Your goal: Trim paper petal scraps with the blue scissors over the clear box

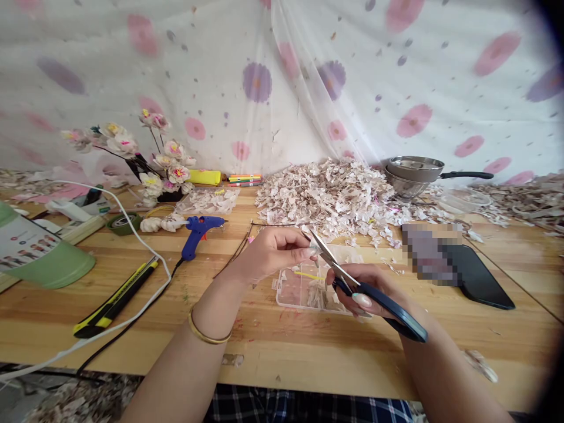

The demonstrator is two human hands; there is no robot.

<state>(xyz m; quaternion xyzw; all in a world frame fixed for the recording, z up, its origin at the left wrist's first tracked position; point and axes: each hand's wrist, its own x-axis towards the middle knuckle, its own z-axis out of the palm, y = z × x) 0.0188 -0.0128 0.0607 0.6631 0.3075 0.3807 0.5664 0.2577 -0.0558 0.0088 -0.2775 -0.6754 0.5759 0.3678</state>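
Note:
My left hand [282,251] pinches a small pale flake [314,247] that looks like a dried petal or scrap. In my right hand [365,288] is a pair of scissors [392,308] with dark handles. Their blades reach up to the left and meet the flake at my left fingertips. Below both hands lies a clear plastic box [291,296] with compartments, holding pale scraps and a thin yellow strip. My right hand hides part of the box.
Behind the hands rises a heap of pale flakes [321,194]. A blue glue gun [194,232], a yellow-black utility knife [117,296] and a white cable [150,249] lie left. A black phone [484,279] and a metal strainer [414,170] are right. Handmade flowers [170,155] stand back left.

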